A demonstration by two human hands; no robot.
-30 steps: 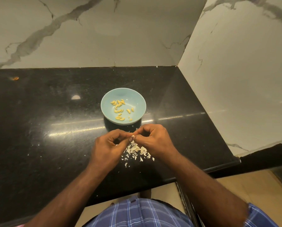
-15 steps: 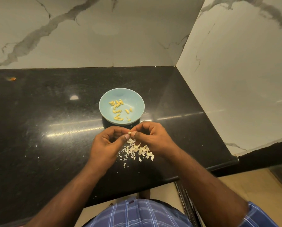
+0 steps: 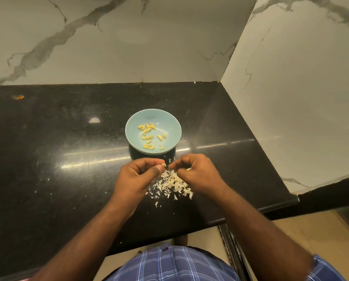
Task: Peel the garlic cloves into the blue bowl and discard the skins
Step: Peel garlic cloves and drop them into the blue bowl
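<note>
Left hand [image 3: 138, 175] pinches a small garlic clove [image 3: 163, 164] between thumb and curled fingers, just in front of the blue bowl [image 3: 170, 123]. Right hand [image 3: 198, 173] sits beside it, fingers curled, tips close to the clove but a small gap shows between the two hands. A pale bit shows at the right hand's far edge, looks like skin held in the fingers; too small to confirm.

Bowl stands on the black countertop [image 3: 58, 159], mid-counter, just behind the hands. Peeled cloves [image 3: 149, 135] lie scattered in its bottom, yellowish, loosely grouped left of centre.

Pile of skins [image 3: 173, 184] lies on the counter directly under and between the hands, spreading toward the near edge. A few stray flakes sit apart from the pile, some further left.

Small orange speck [image 3: 18, 96] rests far left near the marble wall [image 3: 129, 47]. Blue checked shirt [image 3: 169, 264] shows at bottom of view.
</note>
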